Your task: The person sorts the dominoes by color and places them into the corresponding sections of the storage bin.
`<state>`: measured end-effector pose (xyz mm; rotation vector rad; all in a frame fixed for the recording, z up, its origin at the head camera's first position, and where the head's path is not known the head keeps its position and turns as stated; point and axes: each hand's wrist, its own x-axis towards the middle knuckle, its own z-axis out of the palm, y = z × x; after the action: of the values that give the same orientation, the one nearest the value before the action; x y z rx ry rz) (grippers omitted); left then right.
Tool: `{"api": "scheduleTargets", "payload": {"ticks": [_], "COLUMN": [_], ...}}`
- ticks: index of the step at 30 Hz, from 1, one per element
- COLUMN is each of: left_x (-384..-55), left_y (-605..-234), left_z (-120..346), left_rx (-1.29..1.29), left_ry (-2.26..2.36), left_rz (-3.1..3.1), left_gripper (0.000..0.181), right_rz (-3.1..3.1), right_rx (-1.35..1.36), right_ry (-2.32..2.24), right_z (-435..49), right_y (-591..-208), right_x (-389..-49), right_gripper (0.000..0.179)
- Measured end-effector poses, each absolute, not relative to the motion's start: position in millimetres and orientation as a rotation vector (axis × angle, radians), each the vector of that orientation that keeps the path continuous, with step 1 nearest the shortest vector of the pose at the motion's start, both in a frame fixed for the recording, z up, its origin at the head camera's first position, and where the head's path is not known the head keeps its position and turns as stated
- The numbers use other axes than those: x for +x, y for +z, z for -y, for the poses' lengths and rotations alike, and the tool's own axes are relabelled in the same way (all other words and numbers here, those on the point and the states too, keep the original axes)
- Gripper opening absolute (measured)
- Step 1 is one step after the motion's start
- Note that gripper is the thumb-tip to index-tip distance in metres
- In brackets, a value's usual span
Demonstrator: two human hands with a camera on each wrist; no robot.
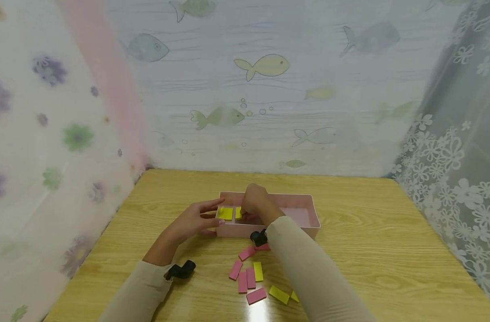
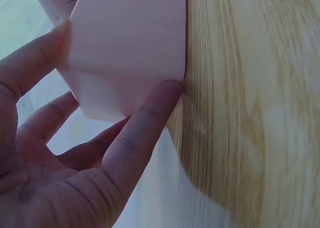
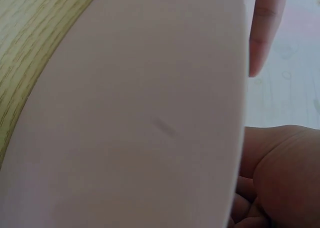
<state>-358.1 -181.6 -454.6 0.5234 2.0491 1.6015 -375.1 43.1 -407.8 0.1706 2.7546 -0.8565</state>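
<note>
A long pink box (image 1: 265,231) stands on the wooden table. My left hand (image 1: 193,221) holds its left end, thumb at the near rim and fingers spread around the corner; the left wrist view shows fingertips (image 2: 167,90) against its outer wall. Inside, yellow tiles (image 1: 225,213) lie flat at the left end. My right hand (image 1: 258,202) reaches over the near wall with curled fingers, pinching a yellow tile (image 1: 238,213) just right of them. In the right wrist view the box wall (image 3: 150,88) hides the fingertips, and part of my right hand (image 3: 285,175) shows behind it.
Several pink tiles (image 1: 242,282) and a few yellow tiles (image 1: 279,294) lie loose on the table (image 1: 369,250) in front of the box; my right sleeve (image 1: 309,264) partly covers some. Fish-patterned cloth (image 1: 269,89) hangs behind the table, with curtains at both sides.
</note>
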Motion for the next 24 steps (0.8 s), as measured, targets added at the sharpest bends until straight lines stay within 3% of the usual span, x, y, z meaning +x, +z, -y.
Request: {"api": "scheduleTargets", "payload": {"ticks": [5,10,13,19,24], "left_x": [-356,-355,-355,-355,-355], "left_y": [-453,-451,-450,-449,-449], "left_z": [182,182,181,179,181], "left_rx": [0.517,0.515,0.523,0.529,0.527], "left_ry": [1.599,1.607,1.601,1.583,1.579], "left_rz": [-2.057,-2.053,-2.058,-2.081,-2.081], "left_gripper": [0.075,0.073,0.073,0.075,0.075], "right_rz": [-2.754,-2.618,-2.537,-2.537,-2.511], "right_rx": [0.173,0.223,0.22,0.17,0.162], "right_ry": [-0.852,-1.09,-1.231,-1.242,-1.277], "right_z": [-43,-43,-44,-47,-44], "right_y": [-408,-404,-401,-399,-400], "right_x": [-371,-360,-355,-351,-351], "right_gripper": [0.009,0.075,0.099,0.103,0.081]}}
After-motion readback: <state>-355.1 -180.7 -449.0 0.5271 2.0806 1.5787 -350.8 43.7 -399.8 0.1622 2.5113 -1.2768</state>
